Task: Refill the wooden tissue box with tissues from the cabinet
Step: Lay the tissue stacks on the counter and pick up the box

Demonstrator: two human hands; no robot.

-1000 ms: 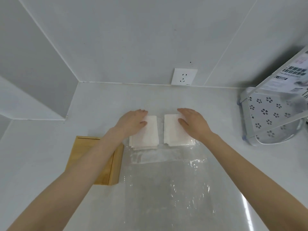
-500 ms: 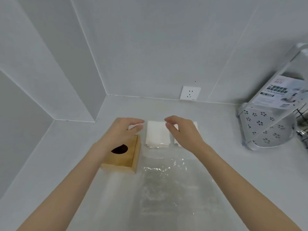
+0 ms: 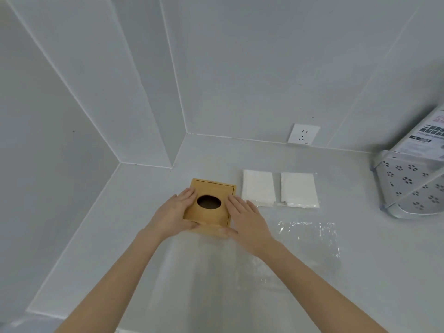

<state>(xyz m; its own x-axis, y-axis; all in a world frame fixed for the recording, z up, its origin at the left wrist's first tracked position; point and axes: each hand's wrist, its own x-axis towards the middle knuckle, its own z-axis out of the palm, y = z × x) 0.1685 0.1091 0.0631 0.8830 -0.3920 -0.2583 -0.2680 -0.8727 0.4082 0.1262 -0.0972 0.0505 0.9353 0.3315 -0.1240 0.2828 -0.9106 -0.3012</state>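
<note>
Wooden tissue box (image 3: 211, 188) between both hands, fingers (image 3: 186, 195) on lid

Tissue box (image 3: 211, 203) left of tissue stacks (image 3: 280, 188) — wrapper (image 3: 310, 239) nearer.

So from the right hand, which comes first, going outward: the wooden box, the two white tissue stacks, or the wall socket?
1. Wooden box: under the right hand, touching it.
2. Nearer tissue stack: just beyond the fingertips, to the right.
3. Farther tissue stack: next one along to the right.
4. Wall socket: on the back wall, farthest.
</note>
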